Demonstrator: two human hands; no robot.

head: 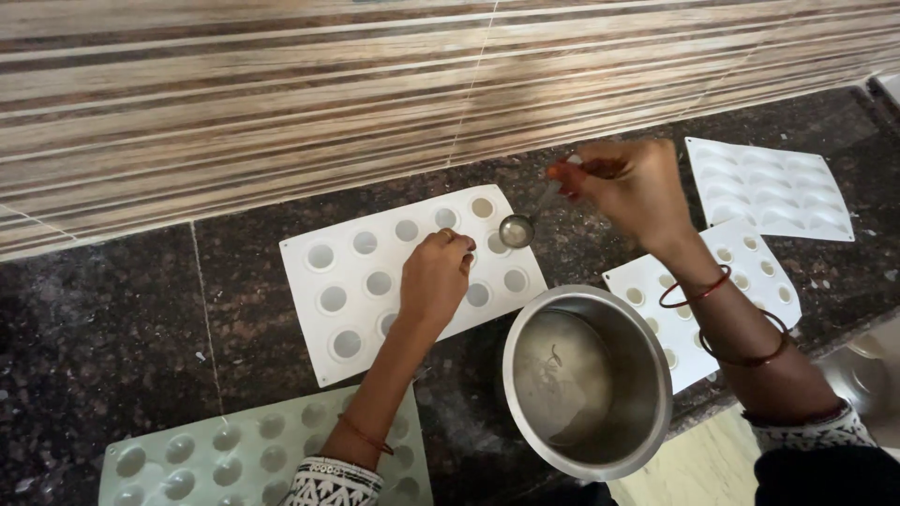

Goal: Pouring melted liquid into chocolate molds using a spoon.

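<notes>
Pinching a small metal spoon (521,225) in the right hand (630,187) over the white cavity mould (319,290), left hand (433,276) flat on it, fingers closed around nothing; risk: tilted spoon spills onto the dark surface (112,337) near the steel pot (589,379).

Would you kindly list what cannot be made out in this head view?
- White silicone mould: cavities beneath the left hand are covered.
- Pale green mould: cut off by the bottom edge; the forearm crosses it.
- Small metal spoon in the right hand: contents too small to tell.
- Steel pot: what the thin residue is, unclear.
</notes>
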